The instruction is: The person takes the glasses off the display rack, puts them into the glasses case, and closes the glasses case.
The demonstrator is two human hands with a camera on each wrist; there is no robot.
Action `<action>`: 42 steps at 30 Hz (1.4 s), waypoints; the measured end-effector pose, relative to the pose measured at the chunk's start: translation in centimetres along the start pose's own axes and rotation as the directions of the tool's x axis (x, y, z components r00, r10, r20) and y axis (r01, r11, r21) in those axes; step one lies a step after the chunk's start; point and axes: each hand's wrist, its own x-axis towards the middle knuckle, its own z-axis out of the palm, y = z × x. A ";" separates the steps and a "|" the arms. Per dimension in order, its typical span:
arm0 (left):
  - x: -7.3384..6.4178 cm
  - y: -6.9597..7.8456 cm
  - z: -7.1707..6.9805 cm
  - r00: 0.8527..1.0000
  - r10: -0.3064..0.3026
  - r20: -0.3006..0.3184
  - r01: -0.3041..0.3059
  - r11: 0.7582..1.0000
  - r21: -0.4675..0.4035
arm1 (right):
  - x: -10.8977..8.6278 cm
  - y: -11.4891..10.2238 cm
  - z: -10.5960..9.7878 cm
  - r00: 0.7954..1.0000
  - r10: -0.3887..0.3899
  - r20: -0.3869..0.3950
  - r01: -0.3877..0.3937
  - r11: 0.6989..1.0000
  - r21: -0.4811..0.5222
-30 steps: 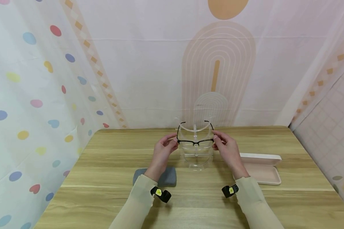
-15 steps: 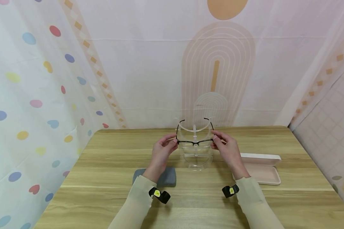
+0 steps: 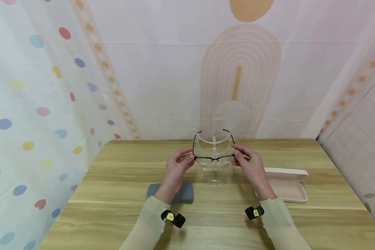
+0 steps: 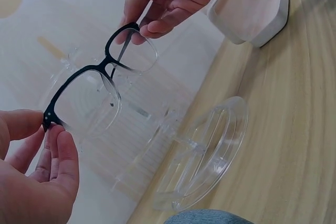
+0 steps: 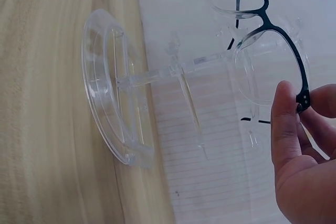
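A pair of eyeglasses [image 3: 213, 158] with a black upper frame and clear lower rims is held level between both hands, its temples unfolded and pointing away. My left hand [image 3: 178, 166] pinches the left hinge corner between thumb and fingers. At the opposite hinge corner, my right hand [image 3: 250, 167] pinches the frame the same way. Directly behind and below the glasses stands a clear plastic display stand [image 5: 102, 85] with curved tiers on an upright post. In the head view the glasses overlap its upper tiers, and the temples reach along both sides of the top one.
A grey glasses case [image 3: 184, 193] lies on the wooden table [image 3: 218, 215] beneath the left forearm. An open white case with a pink lining [image 3: 287, 189] sits by the right wrist. A patterned curtain [image 3: 162, 80] hangs close behind the table's back edge.
The front of the glasses dips slightly lower and nearer while both hands keep their pinch. The whole head view shifts a little, moving the scene slightly to the right.
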 end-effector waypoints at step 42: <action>-4.0 -1.0 -1.2 0.983 -0.123 0.136 0.121 0.992 0.023 | -4.5 0.1 -1.9 0.998 0.011 0.062 -0.005 0.996 -0.090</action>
